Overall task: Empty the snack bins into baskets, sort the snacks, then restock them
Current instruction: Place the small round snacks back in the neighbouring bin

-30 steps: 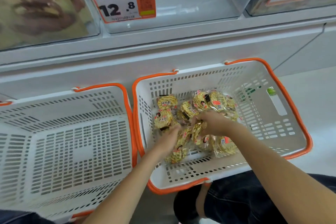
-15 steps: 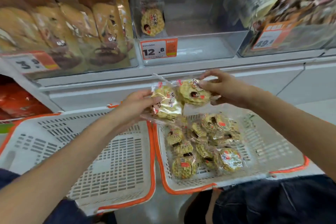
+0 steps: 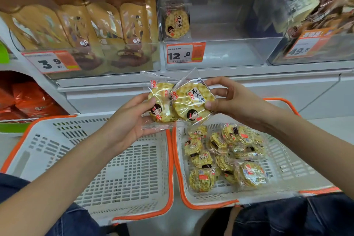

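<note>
Two white baskets with orange rims on the floor: left basket point(image 3: 57, 140) bare, right basket point(image 3: 283, 168) holding a pile of snack packets point(image 3: 226, 157). Above them, left hand point(image 3: 126, 122) gripping one cracker packet point(image 3: 160, 105), fingers curled around its edge. Right hand point(image 3: 232, 101) pinching a second packet point(image 3: 193, 101), overlapping the first. In the clear bin point(image 3: 229, 51) behind, one packet upright point(image 3: 176, 24).

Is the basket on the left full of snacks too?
No, the left basket holds nothing; the cracker packs lie only in the right basket.

Price tags point(image 3: 185, 53) read 12.8, 3.9, 49.8; cracker packet point(image 3: 193, 101) reads 石头饼
</note>
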Available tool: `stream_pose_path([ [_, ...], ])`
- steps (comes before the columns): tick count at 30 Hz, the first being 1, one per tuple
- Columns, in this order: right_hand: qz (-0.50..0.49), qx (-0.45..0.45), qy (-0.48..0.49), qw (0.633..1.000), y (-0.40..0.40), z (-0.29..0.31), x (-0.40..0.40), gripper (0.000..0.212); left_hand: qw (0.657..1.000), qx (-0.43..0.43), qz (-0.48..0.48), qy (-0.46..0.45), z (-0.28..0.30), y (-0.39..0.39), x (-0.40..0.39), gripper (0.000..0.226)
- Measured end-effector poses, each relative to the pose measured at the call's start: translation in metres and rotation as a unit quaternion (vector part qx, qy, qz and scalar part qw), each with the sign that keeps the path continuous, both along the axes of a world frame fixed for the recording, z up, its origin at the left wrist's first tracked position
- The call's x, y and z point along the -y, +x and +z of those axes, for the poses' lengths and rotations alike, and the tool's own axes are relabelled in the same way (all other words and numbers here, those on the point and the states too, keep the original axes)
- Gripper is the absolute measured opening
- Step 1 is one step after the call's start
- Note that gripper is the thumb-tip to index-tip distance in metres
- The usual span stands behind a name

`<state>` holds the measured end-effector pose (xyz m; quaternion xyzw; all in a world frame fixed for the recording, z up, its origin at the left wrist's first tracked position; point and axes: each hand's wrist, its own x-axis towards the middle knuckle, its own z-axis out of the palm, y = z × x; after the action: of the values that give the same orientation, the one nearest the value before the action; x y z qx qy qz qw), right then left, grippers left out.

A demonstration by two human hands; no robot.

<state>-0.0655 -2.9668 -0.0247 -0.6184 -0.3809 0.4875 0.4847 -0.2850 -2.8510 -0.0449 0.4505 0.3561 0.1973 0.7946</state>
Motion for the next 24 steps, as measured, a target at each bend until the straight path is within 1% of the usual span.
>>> stream_pose_path([
  [3,-0.002,0.011,0.002,1.000,-0.002,0.003,0.001,0.044,1.000,0.014,-0.011,0.009,0.002,0.000,-0.002,0.046],
  [6,-0.011,-0.007,0.006,1.000,-0.002,0.007,0.000,0.050,1.000,0.015,0.001,0.018,0.004,-0.001,0.000,0.041],
  [9,-0.054,-0.090,0.015,0.994,0.001,0.011,-0.002,0.046,0.999,0.022,0.028,0.017,0.003,0.000,0.001,0.029],
  [12,-0.136,-0.201,0.016,0.970,0.000,0.010,-0.002,0.034,0.999,0.028,0.040,0.001,0.003,0.001,0.001,0.031],
  [14,-0.154,-0.239,0.012,0.959,-0.009,0.006,0.001,0.027,0.999,0.023,0.037,0.002,0.002,0.002,0.003,0.032],
  [15,-0.143,-0.243,0.010,0.959,-0.017,0.003,0.003,0.028,0.999,0.020,0.034,0.004,0.002,0.003,0.005,0.032],
  [18,-0.098,-0.203,0.021,0.974,-0.044,-0.006,0.004,0.035,1.000,0.021,0.023,0.003,0.002,0.007,0.011,0.032],
  [19,-0.097,-0.180,0.028,0.979,-0.051,-0.010,0.003,0.037,1.000,0.015,0.016,0.013,0.003,0.008,0.012,0.037],
  [21,-0.109,-0.131,0.027,0.985,-0.059,-0.013,0.000,0.037,0.998,-0.008,0.003,0.054,0.005,0.010,0.017,0.054],
  [22,-0.104,-0.097,0.019,0.990,-0.062,-0.012,-0.001,0.037,0.997,-0.019,0.000,0.081,0.005,0.011,0.019,0.058],
  [24,-0.080,-0.019,0.005,0.997,-0.068,-0.013,-0.001,0.037,0.990,-0.042,0.009,0.134,0.002,0.014,0.023,0.060],
])
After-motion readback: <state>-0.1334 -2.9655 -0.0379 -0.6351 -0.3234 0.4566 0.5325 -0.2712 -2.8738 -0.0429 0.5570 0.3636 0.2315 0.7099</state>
